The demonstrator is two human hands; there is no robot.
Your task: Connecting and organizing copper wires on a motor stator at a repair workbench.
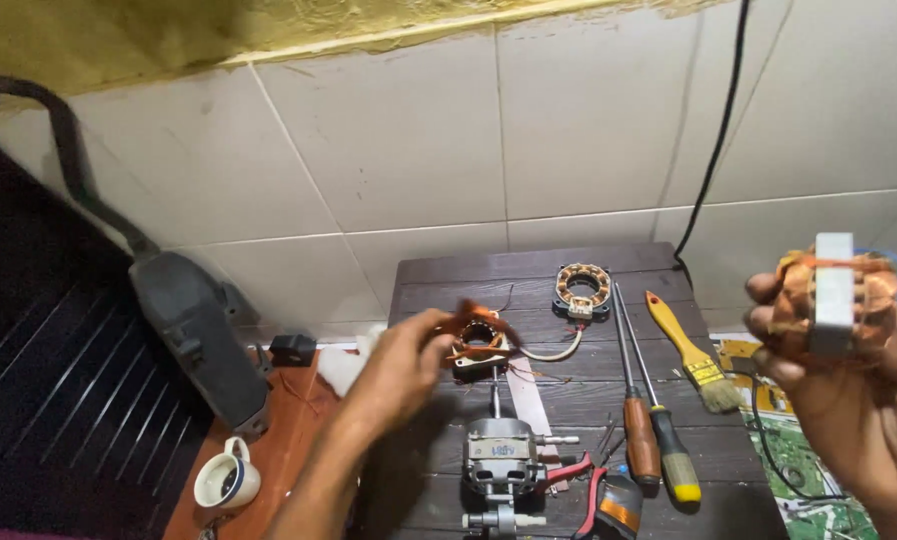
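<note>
Raised close to the lens, the right hand (848, 370) grips a copper-wound stator (830, 290), already lifted clear of the table (418, 280). Further off, the left hand (400, 365) pinches loose copper wire (473, 312) at a second stator (478, 340) above the still-unassembled motor housing (500, 455).

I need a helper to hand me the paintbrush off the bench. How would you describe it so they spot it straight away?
Look at the dark wooden table against the white tiled wall, toward its right side. The paintbrush lies there slanting, just right of the two screwdrivers. Its all-yellow handle, metal band and pale bristles set it apart.
</note>
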